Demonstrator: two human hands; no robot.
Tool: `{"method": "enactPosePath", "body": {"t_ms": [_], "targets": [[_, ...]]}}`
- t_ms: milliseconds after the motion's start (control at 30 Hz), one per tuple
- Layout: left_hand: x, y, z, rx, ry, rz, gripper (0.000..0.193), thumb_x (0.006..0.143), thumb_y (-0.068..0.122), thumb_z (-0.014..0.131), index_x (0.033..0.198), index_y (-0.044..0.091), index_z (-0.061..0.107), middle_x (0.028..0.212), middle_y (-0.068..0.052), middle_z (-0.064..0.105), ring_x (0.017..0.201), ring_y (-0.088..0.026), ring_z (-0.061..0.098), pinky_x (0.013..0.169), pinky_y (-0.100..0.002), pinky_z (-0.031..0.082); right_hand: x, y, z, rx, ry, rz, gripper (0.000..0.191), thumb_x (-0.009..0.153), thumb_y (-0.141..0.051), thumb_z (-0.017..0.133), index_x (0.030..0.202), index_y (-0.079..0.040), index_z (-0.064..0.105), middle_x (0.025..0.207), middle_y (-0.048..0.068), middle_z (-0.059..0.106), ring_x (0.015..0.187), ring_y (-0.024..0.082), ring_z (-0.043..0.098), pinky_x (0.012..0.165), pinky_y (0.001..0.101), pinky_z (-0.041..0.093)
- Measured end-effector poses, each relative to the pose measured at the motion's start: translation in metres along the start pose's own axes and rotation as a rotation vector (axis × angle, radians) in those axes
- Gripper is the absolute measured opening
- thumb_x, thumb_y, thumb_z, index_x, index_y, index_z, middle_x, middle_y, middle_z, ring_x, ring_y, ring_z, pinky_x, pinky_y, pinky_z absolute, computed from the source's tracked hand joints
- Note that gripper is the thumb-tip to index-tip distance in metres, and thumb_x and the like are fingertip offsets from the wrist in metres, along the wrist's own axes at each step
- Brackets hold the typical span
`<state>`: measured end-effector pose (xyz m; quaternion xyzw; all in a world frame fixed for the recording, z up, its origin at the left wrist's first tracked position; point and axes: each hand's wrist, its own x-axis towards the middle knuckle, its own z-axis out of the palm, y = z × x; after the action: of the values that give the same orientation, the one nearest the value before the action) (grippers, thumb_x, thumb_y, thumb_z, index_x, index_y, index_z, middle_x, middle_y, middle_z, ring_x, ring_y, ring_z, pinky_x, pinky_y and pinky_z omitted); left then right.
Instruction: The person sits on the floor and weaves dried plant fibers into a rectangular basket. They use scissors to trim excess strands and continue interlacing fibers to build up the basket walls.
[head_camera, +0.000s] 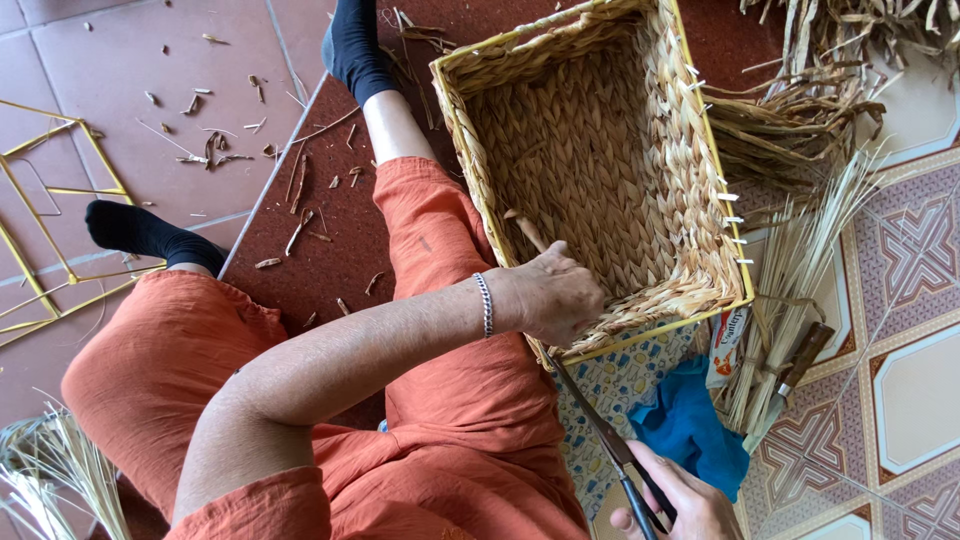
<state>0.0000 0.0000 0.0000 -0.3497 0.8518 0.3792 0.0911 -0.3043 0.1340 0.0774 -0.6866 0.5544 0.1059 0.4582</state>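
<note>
Scissors (610, 445) sit in the right hand (680, 505) at the bottom edge of the view, fingers curled shut around the handles, blades slanting up toward the near rim of the woven basket (600, 150). The blade tips disappear under that rim, so I cannot tell whether they are cutting a strand or only resting there. Just beside this hand lies a crumpled blue cloth (690, 425) on a patterned cloth (620, 380), which seems to pad the lap under the work.

Above it, the left hand (550, 295) is clamped over the basket's near rim, fingers folded inward on the braided edge, with a silver bracelet (485, 303) at the wrist. That hold steadies the basket, which leans against the orange trousers (440, 400) with its opening turned up to the camera so the inside weave can be reached.

To the right, a bundle of pale straw (790, 290) and a knife with a wooden handle (790, 380) lie on the patterned tile floor (900, 280), near the working hand. Dried weaving strands (800, 110) are heaped beyond the basket's far corner. On the left, cut scraps (300, 190) litter the red floor around the black socks (355, 45), and a yellow wire frame (60, 200) lies at the left edge.
</note>
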Motion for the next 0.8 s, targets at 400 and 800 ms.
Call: {"method": "enactPosePath", "body": {"t_ms": [400,800], "targets": [[0.012,0.012,0.002,0.152,0.125,0.076,0.01,0.075,0.014,0.066,0.071,0.015,0.058,0.071,0.002,0.043,0.071,-0.019,0.038,0.084,-0.042,0.033,0.004,0.015,0.023,-0.306,0.217,-0.33,0.066,0.073,-0.029,0.086,0.122,0.006,0.061,0.083,0.025,0.075,0.067,0.035,0.077,0.057,0.0428,0.06],[0.011,0.011,0.0,0.06,0.109,0.051,0.008,0.085,0.021,0.07,0.079,0.016,0.067,0.072,0.002,0.053,0.073,-0.017,0.048,0.086,-0.041,0.034,0.013,0.008,0.02,-0.312,0.158,-0.231,0.065,0.075,-0.028,0.086,0.129,0.001,0.063,0.079,0.022,0.075,0.065,0.031,0.08,0.056,0.0415,0.062]]}}
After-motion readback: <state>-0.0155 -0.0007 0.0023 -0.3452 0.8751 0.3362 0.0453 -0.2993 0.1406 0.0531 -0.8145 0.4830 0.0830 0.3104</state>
